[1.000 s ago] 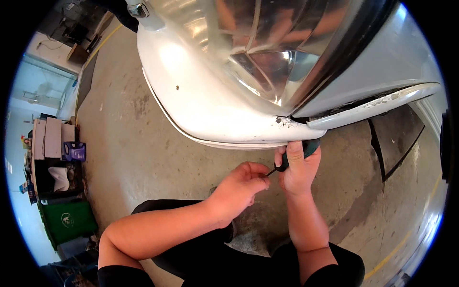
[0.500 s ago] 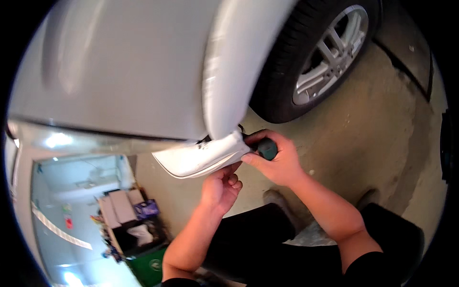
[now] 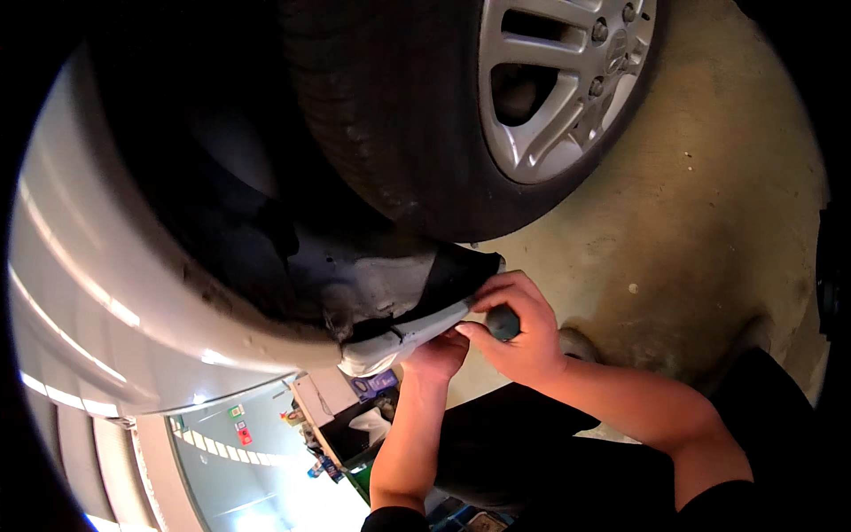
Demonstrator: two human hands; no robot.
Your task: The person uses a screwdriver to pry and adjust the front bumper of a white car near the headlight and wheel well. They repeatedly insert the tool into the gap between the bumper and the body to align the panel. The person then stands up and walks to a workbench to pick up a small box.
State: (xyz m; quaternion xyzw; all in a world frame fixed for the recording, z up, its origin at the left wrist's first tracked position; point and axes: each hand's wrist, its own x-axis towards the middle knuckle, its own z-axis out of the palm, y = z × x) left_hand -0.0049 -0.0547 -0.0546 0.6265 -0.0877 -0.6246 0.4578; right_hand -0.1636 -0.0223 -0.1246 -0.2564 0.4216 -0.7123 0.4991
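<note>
**Working a tool at the lower lip of the bumper, by the wheel arch**

The right hand has its fingers curled closed around a dark green tool handle, probably a screwdriver; only the rounded butt shows between thumb and palm, and the shaft and tip are hidden behind the bumper edge. The left hand sits just beside it, pressed up under the bumper's lower lip; its fingers are tucked out of sight behind the panel, so I cannot tell how far they are closed or whether they hold anything.

To do this well, I judge the tool should stay square to the fastener, pushed firmly along its axis while turning, with the left hand steadying the lip so the thin plastic does not flex or the tip slip out. The black wheel-arch liner overlaps the lip right at the fingers, so it may need holding aside.

Above the hands sits the tyre with its silver alloy wheel, on a concrete floor. The silver bumper panel sweeps off left.

Below the bumper, farther off, stands a white cabinet with a small purple box on it and a green bin beside. On the pale wall are two small square signs, one green and one red below it, above a dashed white stripe.
</note>
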